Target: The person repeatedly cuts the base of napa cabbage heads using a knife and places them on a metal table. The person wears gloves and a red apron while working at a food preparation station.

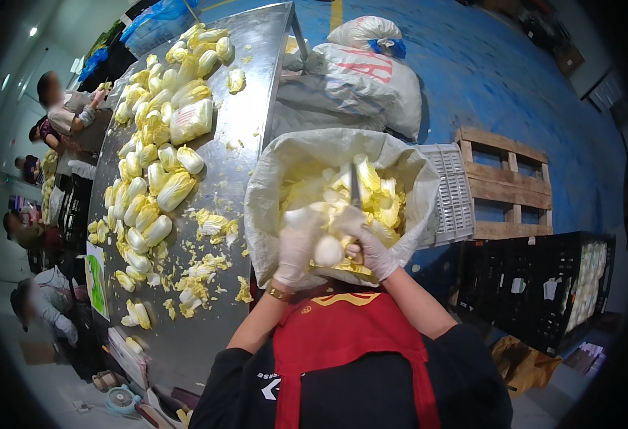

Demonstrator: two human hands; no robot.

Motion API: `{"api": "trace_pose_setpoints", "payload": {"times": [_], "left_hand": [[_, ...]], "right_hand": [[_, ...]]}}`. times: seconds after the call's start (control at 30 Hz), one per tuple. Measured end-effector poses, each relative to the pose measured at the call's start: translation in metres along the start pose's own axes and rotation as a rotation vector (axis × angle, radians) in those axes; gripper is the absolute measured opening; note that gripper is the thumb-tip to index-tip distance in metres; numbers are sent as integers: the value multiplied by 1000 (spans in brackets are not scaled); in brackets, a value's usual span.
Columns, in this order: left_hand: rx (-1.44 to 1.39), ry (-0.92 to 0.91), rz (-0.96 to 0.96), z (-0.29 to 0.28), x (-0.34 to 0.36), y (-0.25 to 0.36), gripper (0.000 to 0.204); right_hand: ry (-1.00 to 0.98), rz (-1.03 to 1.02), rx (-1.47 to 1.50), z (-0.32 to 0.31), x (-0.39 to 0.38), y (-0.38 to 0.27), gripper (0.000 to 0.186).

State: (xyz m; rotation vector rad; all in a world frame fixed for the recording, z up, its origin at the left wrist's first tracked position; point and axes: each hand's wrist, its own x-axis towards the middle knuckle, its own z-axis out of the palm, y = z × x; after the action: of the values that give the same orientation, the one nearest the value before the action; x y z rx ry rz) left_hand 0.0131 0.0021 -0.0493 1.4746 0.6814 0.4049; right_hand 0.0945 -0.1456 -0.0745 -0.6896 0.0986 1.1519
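Both my gloved hands are over a large white woven sack point(267, 207) with yellow cabbage leaves point(382, 204) inside. My left hand point(300, 247) is closed around a napa cabbage point(328, 252), its pale round base turned toward me. My right hand point(368, 247) grips a knife point(355, 187), with the dark blade pointing away from me over the leaves. The right fingers are close beside the cabbage base, and the knife's handle is hidden in the hand. Motion blurs the cabbage's leafy part.
Left of the sack, a metal table point(246, 107) carries a heap of napa cabbages point(153, 171) and loose leaf scraps point(207, 268). Full sacks point(371, 86) lie beyond. To the right are a grey plastic crate point(451, 193), a wooden pallet point(507, 182) and black crates point(521, 286). Several people work at far left.
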Motion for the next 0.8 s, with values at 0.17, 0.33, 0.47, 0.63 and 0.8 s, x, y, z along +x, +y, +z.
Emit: {"api": "trace_pose_setpoints", "payload": {"times": [0.17, 0.33, 0.47, 0.63, 0.8], "left_hand": [[-360, 190, -229, 35, 4, -31, 18], [100, -58, -109, -19, 53, -29, 34], [790, 2, 324, -21, 59, -7, 45], [1425, -428, 586, 11, 37, -17, 44], [1442, -1198, -31, 11, 12, -91, 17]], "right_hand": [[209, -123, 63, 44, 12, 20, 31], [329, -288, -362, 15, 13, -23, 49], [651, -459, -1335, -35, 24, -38, 70], [675, -528, -1405, -26, 5, -30, 51], [347, -201, -1501, -35, 8, 11, 36]]}}
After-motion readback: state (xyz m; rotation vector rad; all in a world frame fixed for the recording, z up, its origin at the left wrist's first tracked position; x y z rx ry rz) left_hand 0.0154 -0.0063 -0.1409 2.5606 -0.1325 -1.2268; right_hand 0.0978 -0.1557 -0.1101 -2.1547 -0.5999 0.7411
